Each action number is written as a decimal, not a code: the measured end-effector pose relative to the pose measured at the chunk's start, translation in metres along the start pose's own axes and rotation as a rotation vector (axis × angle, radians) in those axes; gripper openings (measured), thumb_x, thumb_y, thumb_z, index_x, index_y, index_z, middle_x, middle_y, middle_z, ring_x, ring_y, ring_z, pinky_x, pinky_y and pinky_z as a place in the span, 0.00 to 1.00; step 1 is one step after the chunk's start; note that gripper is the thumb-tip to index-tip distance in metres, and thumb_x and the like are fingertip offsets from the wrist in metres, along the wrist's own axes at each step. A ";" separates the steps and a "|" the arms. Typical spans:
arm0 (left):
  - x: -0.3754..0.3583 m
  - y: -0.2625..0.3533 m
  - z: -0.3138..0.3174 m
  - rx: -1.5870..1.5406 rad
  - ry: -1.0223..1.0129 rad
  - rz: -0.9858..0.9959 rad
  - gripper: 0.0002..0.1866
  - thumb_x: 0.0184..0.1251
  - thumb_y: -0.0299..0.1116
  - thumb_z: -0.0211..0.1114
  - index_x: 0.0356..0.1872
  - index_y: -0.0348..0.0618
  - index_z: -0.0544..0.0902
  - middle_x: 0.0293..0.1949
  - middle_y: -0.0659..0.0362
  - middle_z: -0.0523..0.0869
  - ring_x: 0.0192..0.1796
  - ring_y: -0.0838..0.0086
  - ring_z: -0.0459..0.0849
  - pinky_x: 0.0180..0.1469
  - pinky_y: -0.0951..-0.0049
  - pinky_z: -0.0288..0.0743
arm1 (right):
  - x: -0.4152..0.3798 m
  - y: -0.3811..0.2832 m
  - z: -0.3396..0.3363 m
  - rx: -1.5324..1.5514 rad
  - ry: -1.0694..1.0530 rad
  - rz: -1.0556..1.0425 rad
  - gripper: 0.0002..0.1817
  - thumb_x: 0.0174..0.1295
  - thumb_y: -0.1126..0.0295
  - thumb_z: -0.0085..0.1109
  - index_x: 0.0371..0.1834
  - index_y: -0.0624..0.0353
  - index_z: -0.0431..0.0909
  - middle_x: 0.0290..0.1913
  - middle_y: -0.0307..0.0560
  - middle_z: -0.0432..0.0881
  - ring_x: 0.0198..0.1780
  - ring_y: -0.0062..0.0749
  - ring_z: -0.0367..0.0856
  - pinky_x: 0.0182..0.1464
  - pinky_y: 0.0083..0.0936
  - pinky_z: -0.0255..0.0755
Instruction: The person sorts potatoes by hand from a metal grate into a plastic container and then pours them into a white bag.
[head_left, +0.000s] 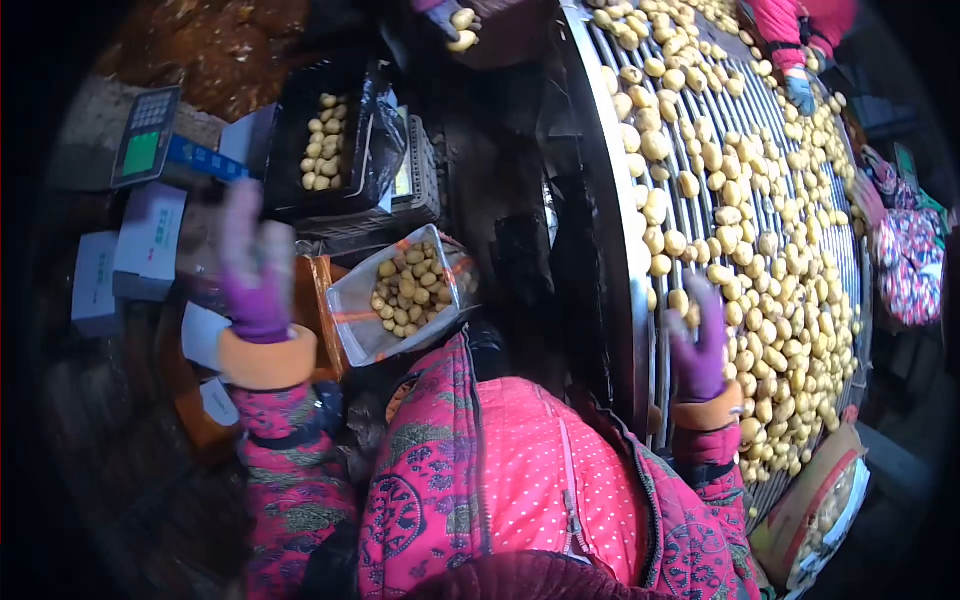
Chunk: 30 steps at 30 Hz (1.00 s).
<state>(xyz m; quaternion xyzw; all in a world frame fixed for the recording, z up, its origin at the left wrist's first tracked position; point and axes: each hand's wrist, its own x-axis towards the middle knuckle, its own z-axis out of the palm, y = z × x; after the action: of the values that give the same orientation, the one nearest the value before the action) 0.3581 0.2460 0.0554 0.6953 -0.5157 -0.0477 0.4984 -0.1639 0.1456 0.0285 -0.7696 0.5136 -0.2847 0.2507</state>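
My left hand [258, 265], in a purple and grey glove with an orange cuff, is raised to the left of a clear plastic basket [352, 318]. Motion blurs it, but its fingers look stretched out with nothing in them. Inside the basket lies a heap of small potatoes [412, 288]. Gloved the same way, my right hand [698, 340] is over the near edge of a roller conveyor [655, 365]. Its fingers are apart, close to the loose potatoes [760, 330] spread across the rollers, and I see none in its grip.
A black-lined crate [285, 190] with potatoes stands behind the basket, beside a scale [146, 138] and white boxes [150, 240]. Co-workers' gloved hands [800, 92] are at the conveyor's far side; another gloved hand [445, 18] holds potatoes. A sack [815, 510] leans at the lower right.
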 end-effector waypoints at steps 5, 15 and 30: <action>-0.132 -0.067 0.021 0.307 -0.209 -0.082 0.29 0.54 0.24 0.68 0.61 0.42 0.76 0.58 0.47 0.78 0.60 0.55 0.78 0.64 0.60 0.71 | -0.029 -0.010 0.039 -0.326 -0.256 -0.056 0.44 0.51 0.62 0.69 0.73 0.56 0.61 0.71 0.61 0.63 0.70 0.60 0.61 0.70 0.49 0.55; -0.246 -0.118 0.040 0.359 -0.570 -0.733 0.22 0.56 0.35 0.68 0.54 0.43 0.81 0.54 0.47 0.82 0.59 0.56 0.80 0.61 0.63 0.74 | -0.039 0.003 0.052 -0.148 -0.192 -0.062 0.40 0.47 0.77 0.63 0.70 0.56 0.67 0.70 0.66 0.65 0.71 0.61 0.63 0.71 0.47 0.57; -0.185 -0.254 0.185 0.649 -1.323 -0.652 0.26 0.57 0.39 0.65 0.60 0.56 0.79 0.57 0.48 0.81 0.57 0.51 0.81 0.61 0.53 0.75 | -0.045 -0.002 0.044 -0.305 -0.319 0.096 0.41 0.48 0.80 0.57 0.72 0.65 0.60 0.71 0.65 0.62 0.75 0.57 0.58 0.74 0.42 0.54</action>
<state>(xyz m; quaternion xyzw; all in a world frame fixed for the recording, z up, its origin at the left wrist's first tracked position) 0.3346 0.2612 -0.3082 0.7487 -0.4631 -0.4404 -0.1760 -0.1463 0.1923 -0.0092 -0.8085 0.5406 -0.0664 0.2229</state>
